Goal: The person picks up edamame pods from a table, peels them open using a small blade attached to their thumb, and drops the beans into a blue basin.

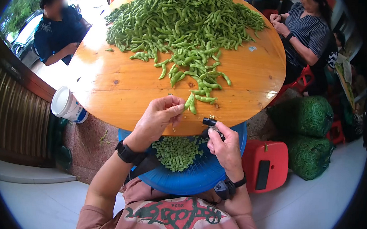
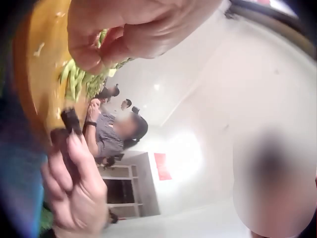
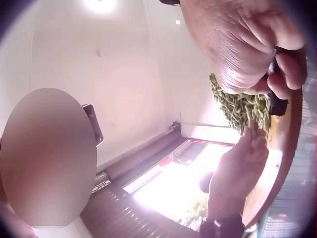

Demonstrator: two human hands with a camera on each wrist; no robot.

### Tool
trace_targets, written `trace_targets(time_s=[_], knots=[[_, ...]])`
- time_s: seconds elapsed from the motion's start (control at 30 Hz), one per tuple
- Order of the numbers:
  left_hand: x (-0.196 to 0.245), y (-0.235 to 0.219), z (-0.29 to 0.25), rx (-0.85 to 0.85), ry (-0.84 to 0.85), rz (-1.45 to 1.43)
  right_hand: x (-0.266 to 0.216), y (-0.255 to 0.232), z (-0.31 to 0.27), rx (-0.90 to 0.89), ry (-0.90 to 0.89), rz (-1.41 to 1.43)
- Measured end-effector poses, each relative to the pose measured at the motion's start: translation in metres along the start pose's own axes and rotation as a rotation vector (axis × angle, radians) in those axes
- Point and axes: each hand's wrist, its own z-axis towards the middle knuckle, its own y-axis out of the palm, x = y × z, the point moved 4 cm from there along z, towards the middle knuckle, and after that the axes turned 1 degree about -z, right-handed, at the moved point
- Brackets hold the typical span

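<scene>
My left hand (image 1: 160, 115) is over the table's near edge, thumb and forefinger pinched together at a green soybean pod (image 1: 189, 101). Something green also shows between its fingers in the left wrist view. My right hand (image 1: 225, 145) has its fingers curled round a small black tool (image 1: 209, 122), whose blunt end sticks out past the forefinger; most of it is hidden in the palm. Both hands are above a blue basin (image 1: 183, 185) on my lap side, which holds shelled green beans (image 1: 176, 152). A trail of loose pods (image 1: 202, 80) leads toward the hands.
A tall heap of soybean pods (image 1: 181, 18) covers the back of the round wooden table (image 1: 104, 97). A white bucket (image 1: 67, 105) stands at the left, a red stool (image 1: 278, 166) at the right. Filled green net sacks (image 1: 309, 116) lie beyond it. Two people sit across the table.
</scene>
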Motion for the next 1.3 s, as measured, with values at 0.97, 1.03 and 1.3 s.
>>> trace_targets(time_s=[0.97,1.03,1.3], knots=[[-0.032,0.064,-0.062,-0.046,-0.085,-0.486,0.018,-0.002,-0.028,-0.116,0.032,0.330],[-0.049,0.071,-0.062,0.003,0.042,-0.127,0.025,0.000,-0.026,-0.007,0.049,0.240],[-0.008,0.139,-0.055,-0.032,0.527,0.349,0.045,-0.021,-0.038,0.140,-0.283,-0.083]])
